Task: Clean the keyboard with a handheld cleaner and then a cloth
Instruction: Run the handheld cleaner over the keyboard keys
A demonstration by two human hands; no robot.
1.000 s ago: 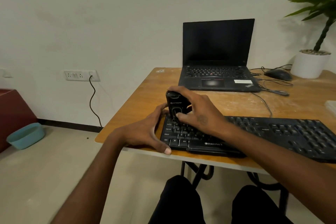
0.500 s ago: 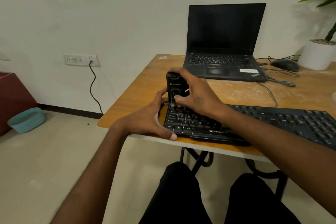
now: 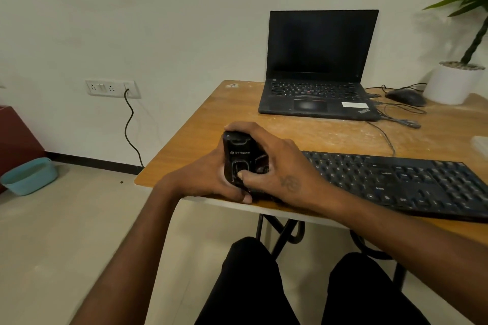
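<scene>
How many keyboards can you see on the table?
2. The black keyboard lies at the near edge under the hands, its left end hidden. The other is built into the laptop at the back, by the wall.

keyboard (image 3: 396, 182) left end hidden by hands, plant (image 3: 467, 2) cropped

the keyboard (image 3: 396, 182) lies along the near edge of the table (image 3: 200, 124). the handheld cleaner (image 3: 236, 158) stands upright at its left end. the laptop (image 3: 319, 82) sits behind; mouse (image 3: 405, 96) and potted plant (image 3: 454, 79) lie to its right.
</scene>
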